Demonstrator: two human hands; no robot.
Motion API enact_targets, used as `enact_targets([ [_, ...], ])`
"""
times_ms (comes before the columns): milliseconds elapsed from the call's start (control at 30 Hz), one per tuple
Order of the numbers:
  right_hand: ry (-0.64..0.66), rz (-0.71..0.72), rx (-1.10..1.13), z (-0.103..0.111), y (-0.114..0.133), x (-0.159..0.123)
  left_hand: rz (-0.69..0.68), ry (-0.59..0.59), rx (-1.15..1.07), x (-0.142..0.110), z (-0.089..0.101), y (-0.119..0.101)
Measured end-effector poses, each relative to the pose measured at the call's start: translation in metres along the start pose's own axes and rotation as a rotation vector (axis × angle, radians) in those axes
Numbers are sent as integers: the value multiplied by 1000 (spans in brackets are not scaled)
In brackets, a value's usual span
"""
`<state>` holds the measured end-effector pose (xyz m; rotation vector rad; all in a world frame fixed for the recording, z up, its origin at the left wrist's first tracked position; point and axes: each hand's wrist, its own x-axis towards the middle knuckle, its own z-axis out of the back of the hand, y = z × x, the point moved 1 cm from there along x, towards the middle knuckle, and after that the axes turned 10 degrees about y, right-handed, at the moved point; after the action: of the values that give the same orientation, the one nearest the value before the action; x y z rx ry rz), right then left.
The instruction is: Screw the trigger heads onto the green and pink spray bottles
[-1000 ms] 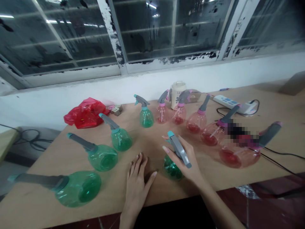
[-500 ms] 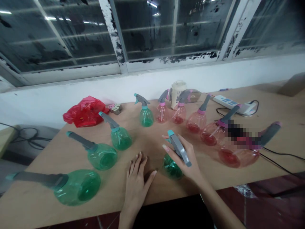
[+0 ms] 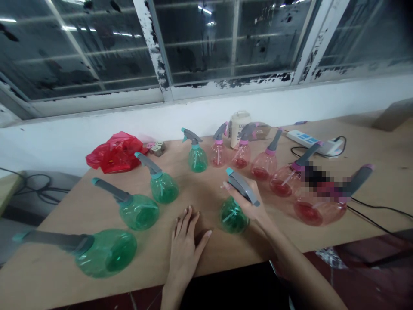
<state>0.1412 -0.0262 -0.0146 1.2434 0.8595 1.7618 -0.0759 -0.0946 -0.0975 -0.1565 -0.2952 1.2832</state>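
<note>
My right hand (image 3: 250, 206) is wrapped round the grey trigger head of a green spray bottle (image 3: 232, 214), which is lifted a little and tilted above the wooden table (image 3: 206, 193). My left hand (image 3: 185, 247) lies flat on the table just left of that bottle, fingers spread, holding nothing. Several more green spray bottles curve away to the left, the nearest big one (image 3: 105, 252) at the front left. A row of pink spray bottles (image 3: 263, 165) runs to the right.
A red plastic bag (image 3: 114, 153) lies at the back left. A cream jar (image 3: 238, 127) stands by the wall. A white power strip (image 3: 309, 140) with black cables sits at the back right. Windows run above the white wall.
My right hand has raised the green spray bottle and carried it slightly away from me. My left hand has stayed flat in place.
</note>
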Motion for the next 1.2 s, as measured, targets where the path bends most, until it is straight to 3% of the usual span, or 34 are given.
enact_targets([
  [400, -39, -140, 369, 18, -32, 13, -7, -6, 38, 0, -2, 1],
  [733, 35, -125, 475, 16, -22, 12, -32, -44, 30, -1, -6, 5],
  [1100, -29, -157, 713, 13, -22, 15, -33, -53, 42, 0, -7, 5],
  [1200, -105, -168, 791, 13, -16, 16, -22, -51, 41, 0, -6, 4],
])
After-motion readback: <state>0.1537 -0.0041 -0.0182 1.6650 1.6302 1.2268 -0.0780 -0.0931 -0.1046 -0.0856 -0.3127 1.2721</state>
